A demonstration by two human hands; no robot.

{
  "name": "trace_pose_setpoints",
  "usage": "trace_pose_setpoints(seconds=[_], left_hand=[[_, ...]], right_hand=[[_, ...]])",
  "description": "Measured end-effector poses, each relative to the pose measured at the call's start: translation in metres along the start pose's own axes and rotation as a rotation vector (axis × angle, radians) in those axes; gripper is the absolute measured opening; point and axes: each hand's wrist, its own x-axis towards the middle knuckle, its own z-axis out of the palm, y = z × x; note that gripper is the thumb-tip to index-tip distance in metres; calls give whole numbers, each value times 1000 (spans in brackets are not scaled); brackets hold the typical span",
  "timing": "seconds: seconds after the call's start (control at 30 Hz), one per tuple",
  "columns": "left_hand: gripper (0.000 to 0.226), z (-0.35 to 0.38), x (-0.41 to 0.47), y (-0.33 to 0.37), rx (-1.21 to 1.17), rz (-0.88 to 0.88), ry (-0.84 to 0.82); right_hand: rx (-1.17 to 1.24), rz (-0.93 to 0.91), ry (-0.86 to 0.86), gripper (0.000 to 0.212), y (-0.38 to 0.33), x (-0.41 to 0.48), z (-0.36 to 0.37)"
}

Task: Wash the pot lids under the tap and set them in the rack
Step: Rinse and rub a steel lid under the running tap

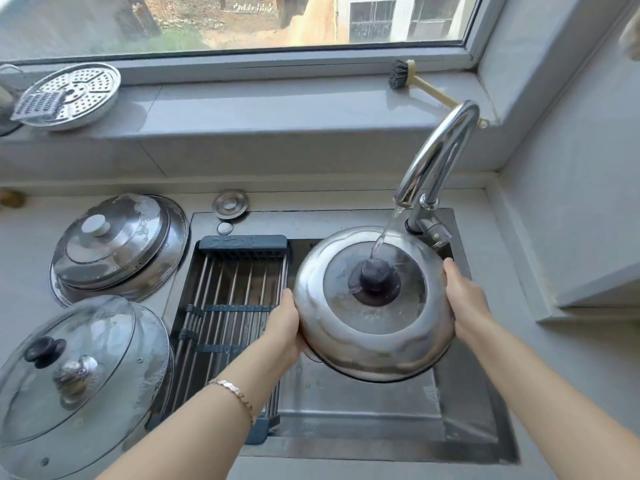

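Both hands, left hand [284, 323] and right hand [462, 299], clamp opposite rims of the steel lid [374, 306] under the tap [440, 150] stream over the sink [467, 427], rack [228, 306] just left, nearer the left hand.

Steel lid [374, 327] under the running tap [438, 150]
Left hand [282, 327] and right hand [464, 299] grip opposite rims above the sink [363, 403]; water strikes beside the dark knob [375, 277].

Shiny steel lid [374, 306] with matt dark knob [375, 277], glossy chrome tap [438, 157], clear glass lid [69, 368], metal-rod rack [228, 306]
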Motion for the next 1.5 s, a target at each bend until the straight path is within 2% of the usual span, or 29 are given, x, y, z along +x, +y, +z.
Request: trace_pose_setpoints(seconds=[0.07, 0.17, 0.27, 0.37, 0.4, 0.47, 0.53, 0.6, 0.67, 0.73, 0.77, 0.8, 0.87, 0.97, 1.03, 1.1, 1.17, 1.23, 1.27, 1.37, 1.43, 1.5], left_hand=[[63, 6, 5, -14, 67, -187, -16], [73, 16, 1, -27, 67, -366, -116], [77, 17, 1, -35, -48, -436, -178], [73, 7, 11, -26, -266, -389, -150], [69, 3, 13, -18, -340, -333, -150], [59, -4, 8, 2, -422, -177, -143], [46, -9, -4, 24, -403, -3, -153], [36, -12, -17, 39, -330, 187, -147], [27, -14, -27, 46, -217, 356, -80], [21, -18, -35, 48, -85, 536, 17], [29, -20, -39, 49, -37, 636, 8], [35, -23, -40, 48, 10, 721, -47], [31, -29, -42, 44, 203, 852, -225], [31, -33, -39, 41, 468, 915, -383], [27, -32, -40, 43, 577, 902, -412], [23, -31, -38, 47, 590, 857, -363], [32, -35, -26, 50, 521, 731, -263], [46, -40, -8, 49, 433, 564, -177], [52, -41, 3, 46, 318, 432, -186], [71, -39, 30, 27, -43, 42, -347], [77, -28, 36, 10, -105, -98, -366], [81, -18, 37, -7, -124, -229, -392]], right_hand=[[-108, -184, 35, 55, -16, 4, -6], [-343, -422, -8, 51, -35, -7, -7], [-461, -620, -6, 46, -51, -22, -4], [-334, -662, -100, 27, -47, -31, -3], [-271, -643, -127, 28, -43, -32, -3], [-183, -548, -99, 50, -31, -26, 2], [26, -296, -103, 51, -15, -16, 13], [282, -12, -265, 45, 6, -6, 27], [414, 153, -424, 48, 23, -5, 35], [416, 287, -492, 48, 31, -9, 34], [409, 390, -529, 49, 34, -13, 31], [379, 459, -595, 54, 37, -19, 28], [339, 556, -700, 65, 43, -27, 26], [239, 541, -611, 80, 53, -32, 33], [285, 496, -534, 86, 58, -35, 39], [395, 401, -487, 87, 57, -35, 41], [414, 278, -441, 86, 48, -32, 38], [401, 114, -388, 77, 29, -32, 32], [357, 0, -351, 71, 16, -33, 29], [123, -374, -294, 60, -26, -42, 19], [-122, -583, -279, 54, -49, -48, 15], [-409, -676, -252, 48, -66, -50, 12]])
